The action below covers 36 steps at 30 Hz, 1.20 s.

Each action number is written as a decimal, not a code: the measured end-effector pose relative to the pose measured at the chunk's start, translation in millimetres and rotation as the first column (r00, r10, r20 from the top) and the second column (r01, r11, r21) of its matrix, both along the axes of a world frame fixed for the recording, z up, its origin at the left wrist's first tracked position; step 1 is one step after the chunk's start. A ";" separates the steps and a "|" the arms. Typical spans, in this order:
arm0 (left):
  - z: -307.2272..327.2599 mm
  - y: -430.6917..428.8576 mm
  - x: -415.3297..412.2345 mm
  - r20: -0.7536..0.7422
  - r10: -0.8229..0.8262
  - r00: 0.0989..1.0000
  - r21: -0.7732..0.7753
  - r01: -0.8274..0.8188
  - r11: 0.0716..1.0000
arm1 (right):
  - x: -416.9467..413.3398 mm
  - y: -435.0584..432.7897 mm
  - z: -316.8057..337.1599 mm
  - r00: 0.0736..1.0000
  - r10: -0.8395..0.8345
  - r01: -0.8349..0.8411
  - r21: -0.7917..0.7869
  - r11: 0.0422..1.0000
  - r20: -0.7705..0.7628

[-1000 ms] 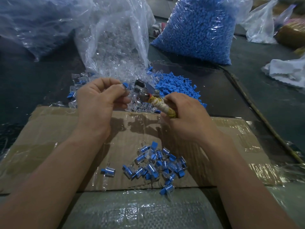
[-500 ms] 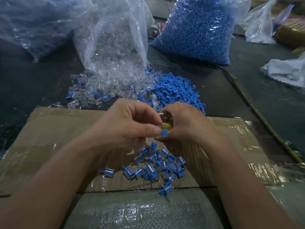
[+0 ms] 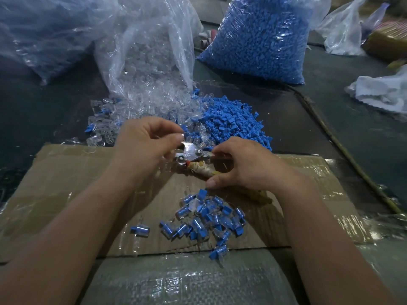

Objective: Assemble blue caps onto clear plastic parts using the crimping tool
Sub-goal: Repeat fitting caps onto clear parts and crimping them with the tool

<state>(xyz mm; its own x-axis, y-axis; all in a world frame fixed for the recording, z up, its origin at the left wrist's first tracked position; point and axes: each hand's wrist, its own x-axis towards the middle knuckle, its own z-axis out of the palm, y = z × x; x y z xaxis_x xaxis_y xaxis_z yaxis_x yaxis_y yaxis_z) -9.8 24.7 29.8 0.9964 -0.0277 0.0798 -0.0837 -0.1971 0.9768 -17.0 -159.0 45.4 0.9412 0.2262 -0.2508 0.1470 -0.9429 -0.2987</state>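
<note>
Cardboard (image 3: 66, 183) on desk (image 3: 44, 111): my right grip (image 3: 248, 166) closes round the tool (image 3: 191, 154); my left grip (image 3: 145, 146) pinches a cap (image 3: 184, 129) at its head.

Dark table (image 3: 33, 106). Taped cardboard (image 3: 77, 177) lower centre; clear-parts bag (image 3: 149, 62), blue-caps bag (image 3: 259, 36) upper centre.

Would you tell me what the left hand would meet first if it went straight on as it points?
Most likely the crimping tool, whose metal head sits just beyond the left hand; depth is unclear.
</note>
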 end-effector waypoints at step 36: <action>-4.3 5.7 12.6 -0.023 0.149 0.989 0.002 -0.149 0.989 | 16.4 -29.0 -12.9 0.842 -0.428 0.364 0.241 0.900 0.328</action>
